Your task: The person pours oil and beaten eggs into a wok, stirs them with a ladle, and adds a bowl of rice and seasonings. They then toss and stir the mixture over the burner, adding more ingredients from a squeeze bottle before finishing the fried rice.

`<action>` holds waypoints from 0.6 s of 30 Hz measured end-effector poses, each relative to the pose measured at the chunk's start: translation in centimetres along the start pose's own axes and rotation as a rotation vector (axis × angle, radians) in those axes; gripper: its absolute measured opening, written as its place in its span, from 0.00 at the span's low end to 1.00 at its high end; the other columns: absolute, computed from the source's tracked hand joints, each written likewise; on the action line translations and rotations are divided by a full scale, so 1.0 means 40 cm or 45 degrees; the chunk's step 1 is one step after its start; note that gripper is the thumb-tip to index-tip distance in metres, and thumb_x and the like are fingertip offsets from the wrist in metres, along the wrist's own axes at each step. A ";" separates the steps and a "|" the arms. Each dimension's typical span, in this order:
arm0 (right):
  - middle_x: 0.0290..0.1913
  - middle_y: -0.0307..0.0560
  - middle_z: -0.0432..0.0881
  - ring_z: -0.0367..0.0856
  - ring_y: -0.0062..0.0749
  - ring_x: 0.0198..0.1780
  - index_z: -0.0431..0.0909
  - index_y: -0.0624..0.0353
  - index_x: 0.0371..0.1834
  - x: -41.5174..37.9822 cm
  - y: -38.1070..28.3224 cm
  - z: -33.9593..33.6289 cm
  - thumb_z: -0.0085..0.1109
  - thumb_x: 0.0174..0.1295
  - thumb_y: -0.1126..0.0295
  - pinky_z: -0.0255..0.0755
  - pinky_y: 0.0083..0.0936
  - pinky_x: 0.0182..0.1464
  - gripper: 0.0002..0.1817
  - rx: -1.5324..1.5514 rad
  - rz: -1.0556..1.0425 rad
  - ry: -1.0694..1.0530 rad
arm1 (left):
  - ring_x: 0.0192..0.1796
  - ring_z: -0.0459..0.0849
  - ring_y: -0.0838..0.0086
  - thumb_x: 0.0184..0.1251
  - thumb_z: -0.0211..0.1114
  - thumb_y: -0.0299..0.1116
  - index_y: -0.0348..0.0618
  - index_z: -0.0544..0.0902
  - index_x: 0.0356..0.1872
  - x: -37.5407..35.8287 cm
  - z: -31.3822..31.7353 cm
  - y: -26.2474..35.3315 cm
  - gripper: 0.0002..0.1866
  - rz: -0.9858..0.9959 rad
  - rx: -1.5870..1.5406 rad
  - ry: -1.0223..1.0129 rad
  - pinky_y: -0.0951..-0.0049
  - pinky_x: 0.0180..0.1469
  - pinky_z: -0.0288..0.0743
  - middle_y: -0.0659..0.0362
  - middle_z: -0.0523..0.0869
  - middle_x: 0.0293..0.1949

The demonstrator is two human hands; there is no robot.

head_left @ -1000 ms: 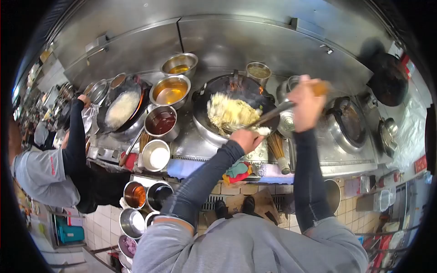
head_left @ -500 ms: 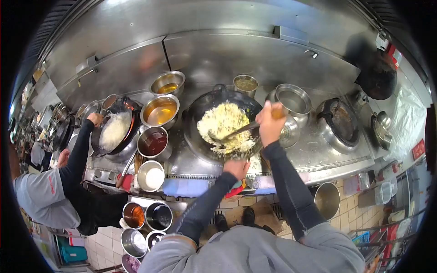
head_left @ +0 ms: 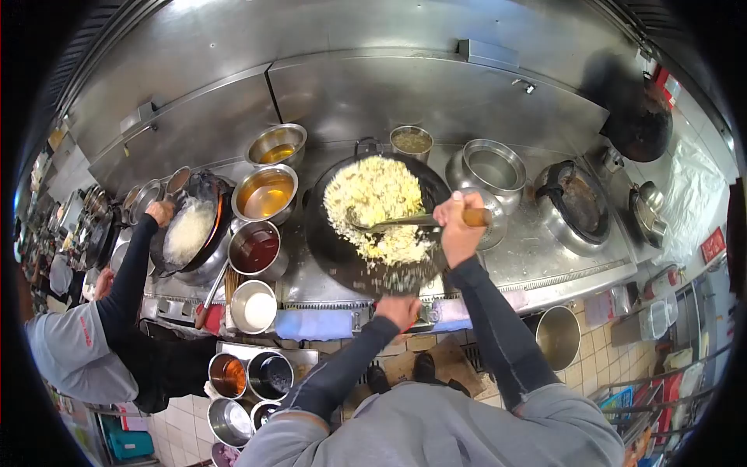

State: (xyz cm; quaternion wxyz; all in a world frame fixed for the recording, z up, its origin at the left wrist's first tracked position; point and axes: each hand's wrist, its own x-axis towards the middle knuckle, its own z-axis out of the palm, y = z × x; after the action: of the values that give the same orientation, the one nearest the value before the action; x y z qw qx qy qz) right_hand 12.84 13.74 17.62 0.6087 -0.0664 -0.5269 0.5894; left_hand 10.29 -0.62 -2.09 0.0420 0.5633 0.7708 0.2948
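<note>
A large black wok (head_left: 327,253) holds yellow-white fried rice (head_left: 373,187) with bits of egg, spread from its middle toward the near side. My right hand (head_left: 459,226) is closed around the wooden handle of a metal ladle (head_left: 420,221). The ladle's head is partly buried in the rice. At the wok's near edge, my left hand (head_left: 399,311) is closed on the wok; the exact grip is hidden under the rim. Some rice grains near that rim are blurred by motion.
Left of the wok stand steel bowls of oil (head_left: 266,194), a pot of dark red sauce (head_left: 255,249) and a pot of white seasoning (head_left: 254,307). A co-worker's hand (head_left: 161,212) holds another wok. At right are a steel pot (head_left: 494,167) and a perforated strainer (head_left: 492,226).
The wok has tilted and shifted toward me, with its far handle showing more. My left hand has moved down. The rice has spread, and the ladle lies more level.
</note>
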 end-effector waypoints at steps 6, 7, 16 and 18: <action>0.16 0.33 0.64 0.63 0.17 0.15 0.60 0.53 0.29 0.093 -0.255 0.050 0.56 0.67 0.72 0.59 0.18 0.18 0.13 0.033 0.253 -0.065 | 0.18 0.81 0.58 0.67 0.55 0.54 0.44 0.83 0.21 0.089 -0.312 0.144 0.25 -0.207 -0.081 -0.424 0.59 0.26 0.77 0.49 0.80 0.15; 0.16 0.33 0.64 0.64 0.17 0.15 0.61 0.53 0.29 0.103 -0.259 0.061 0.57 0.66 0.72 0.60 0.18 0.18 0.13 0.114 0.191 -0.104 | 0.18 0.80 0.57 0.68 0.55 0.54 0.46 0.83 0.20 0.147 -0.286 0.096 0.25 0.038 -0.099 -0.148 0.59 0.26 0.76 0.50 0.80 0.15; 0.18 0.34 0.62 0.61 0.17 0.19 0.60 0.54 0.28 0.000 -0.155 -0.018 0.50 0.70 0.71 0.62 0.22 0.24 0.13 -0.037 0.193 -0.109 | 0.23 0.82 0.51 0.68 0.54 0.51 0.51 0.86 0.32 -0.081 -0.118 0.094 0.19 -0.031 -0.114 -0.323 0.54 0.30 0.78 0.50 0.82 0.19; 0.16 0.31 0.61 0.60 0.17 0.17 0.61 0.54 0.28 -0.002 -0.246 0.011 0.51 0.69 0.72 0.58 0.20 0.20 0.12 -0.124 0.074 -0.107 | 0.22 0.82 0.53 0.67 0.55 0.50 0.50 0.86 0.30 0.025 -0.288 0.157 0.18 -0.086 0.060 -0.385 0.56 0.28 0.77 0.51 0.82 0.19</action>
State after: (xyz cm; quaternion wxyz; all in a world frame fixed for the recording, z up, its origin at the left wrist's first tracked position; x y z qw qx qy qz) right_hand 18.92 10.51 24.67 0.5647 -0.0862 -0.5780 0.5827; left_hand 10.66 -3.22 10.81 0.1543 0.5757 0.7810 0.1868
